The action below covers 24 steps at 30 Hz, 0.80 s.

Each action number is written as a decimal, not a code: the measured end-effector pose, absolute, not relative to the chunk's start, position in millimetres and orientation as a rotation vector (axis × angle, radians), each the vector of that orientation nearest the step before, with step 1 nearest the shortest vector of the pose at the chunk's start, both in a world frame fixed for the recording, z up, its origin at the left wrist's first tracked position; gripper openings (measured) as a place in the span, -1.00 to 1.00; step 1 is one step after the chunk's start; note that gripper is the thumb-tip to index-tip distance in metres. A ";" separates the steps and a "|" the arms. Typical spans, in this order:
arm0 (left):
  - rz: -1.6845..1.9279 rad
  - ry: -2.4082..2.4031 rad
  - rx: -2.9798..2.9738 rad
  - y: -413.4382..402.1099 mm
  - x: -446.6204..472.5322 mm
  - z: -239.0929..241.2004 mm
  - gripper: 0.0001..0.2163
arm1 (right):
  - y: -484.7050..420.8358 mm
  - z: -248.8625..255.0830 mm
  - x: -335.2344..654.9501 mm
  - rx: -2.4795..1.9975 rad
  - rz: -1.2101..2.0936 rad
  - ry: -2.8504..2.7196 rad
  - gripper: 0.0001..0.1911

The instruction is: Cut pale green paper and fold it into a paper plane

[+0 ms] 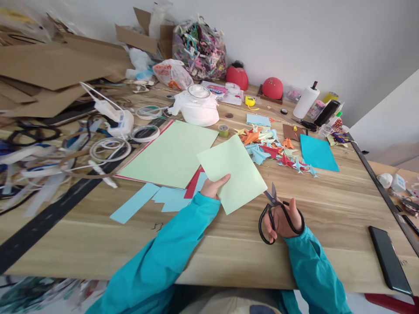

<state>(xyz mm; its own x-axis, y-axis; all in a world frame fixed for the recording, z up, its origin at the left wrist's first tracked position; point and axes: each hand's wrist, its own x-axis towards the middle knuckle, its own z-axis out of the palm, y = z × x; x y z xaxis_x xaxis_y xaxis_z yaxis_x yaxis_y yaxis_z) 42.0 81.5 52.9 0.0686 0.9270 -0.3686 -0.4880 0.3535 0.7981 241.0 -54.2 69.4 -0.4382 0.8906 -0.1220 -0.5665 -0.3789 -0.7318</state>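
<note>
My left hand [214, 186] grips a pale green sheet of paper [235, 172] by its lower left edge, thumb on top. The sheet is tilted above the table. In my right hand [282, 220] is a pair of black-handled scissors [273, 198], fingers through the loops and blades parted. The blades stand close to the sheet's right corner; whether they touch it I cannot tell. Left of the held sheet lies a stack of larger pale green paper [170, 152] with a red edge showing beneath. Light blue paper strips [135, 203] and a red strip [194, 185] lie by it.
Folded paper pieces [265, 146] in several colours lie behind the sheet, beside a turquoise sheet [318, 152]. Cables and a white power strip [121, 124] crowd the left. A phone [389, 259] rests at the right. Cardboard [62, 61] and red pincushions [272, 88] stand behind.
</note>
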 end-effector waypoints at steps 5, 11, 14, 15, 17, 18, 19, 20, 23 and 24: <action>1.166 1.024 0.576 86.2 38.3 51.7 -0.46 | -56.3 68.8 244.8 -0.702 1.920 -0.770 -0.08; 1.087 1.016 0.656 87.3 39.0 42.2 -0.44 | -60.3 60.8 247.3 -0.829 1.858 -0.684 -0.25; 1.066 0.998 0.695 85.1 41.3 37.5 -0.41 | -61.7 57.2 248.1 -0.883 1.799 -0.598 -0.34; 1.065 0.986 0.703 84.5 42.1 36.4 -0.41 | -62.0 56.4 248.1 -0.888 1.788 -0.594 -0.35; 1.067 0.980 0.713 83.7 43.4 34.9 -0.41 | -62.3 55.4 247.4 -0.881 1.767 -0.608 -0.36; 1.069 0.987 0.713 83.6 43.8 34.4 -0.41 | -62.3 55.3 246.7 -0.877 1.757 -0.614 -0.37; 1.067 0.999 0.710 83.8 44.0 33.9 -0.42 | -62.3 55.3 245.9 -0.873 1.747 -0.615 -0.37; 1.064 1.014 0.703 84.2 43.9 33.4 -0.42 | -62.2 55.6 245.1 -0.872 1.740 -0.610 -0.37; 1.056 1.049 0.680 86.0 42.7 32.0 -0.44 | -61.8 57.3 242.8 -0.875 1.729 -0.589 -0.38; 1.060 1.059 0.678 86.7 42.0 31.7 -0.44 | -61.7 58.0 242.3 -0.877 1.727 -0.591 -0.38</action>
<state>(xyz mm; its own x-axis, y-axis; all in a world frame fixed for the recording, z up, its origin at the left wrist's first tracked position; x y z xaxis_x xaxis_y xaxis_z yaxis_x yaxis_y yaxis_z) 42.0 86.7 31.7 0.1084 0.9279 -0.3566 -0.3574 0.3711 0.8570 242.3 -61.7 58.0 -0.1688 0.9481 -0.2694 -0.5843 -0.3164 -0.7473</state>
